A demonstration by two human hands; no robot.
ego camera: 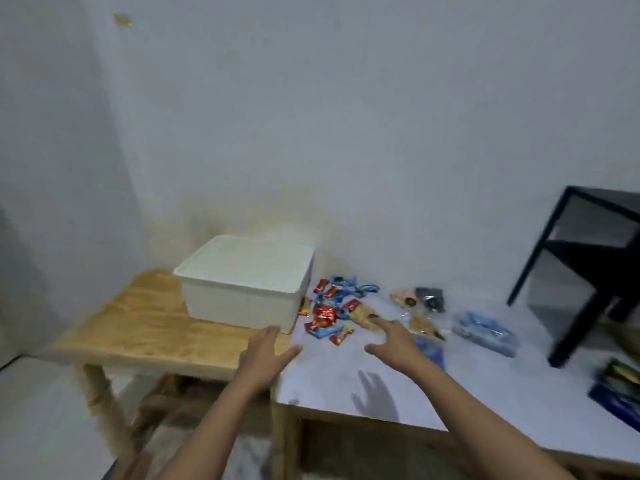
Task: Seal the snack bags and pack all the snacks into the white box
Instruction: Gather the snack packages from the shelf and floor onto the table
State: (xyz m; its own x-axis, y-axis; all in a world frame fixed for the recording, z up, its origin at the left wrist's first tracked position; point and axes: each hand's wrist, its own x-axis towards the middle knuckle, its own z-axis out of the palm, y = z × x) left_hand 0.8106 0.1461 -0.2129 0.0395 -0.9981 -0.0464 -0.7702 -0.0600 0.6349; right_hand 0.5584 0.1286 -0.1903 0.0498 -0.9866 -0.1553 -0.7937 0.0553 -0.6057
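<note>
The white box (242, 289) stands with its lid on at the right end of a wooden table (138, 323). Beside it, on a white table (346, 382), lies a heap of small red and blue wrapped snacks (329, 311). Clear snack bags lie further right: a tan one (367, 315), another (424, 325), a pink and dark pair (419, 297) and a blue pack (485, 332). My left hand (266, 355) hovers open just in front of the box. My right hand (394, 337) reaches over the white table with fingers spread, its forefinger at the tan bag.
A black shelf frame (581, 268) stands at the right on the white table. Dark blue and yellow packets (620, 386) lie at the right edge. A blue packet (433, 351) shows partly under my right wrist. A white wall runs close behind both tables.
</note>
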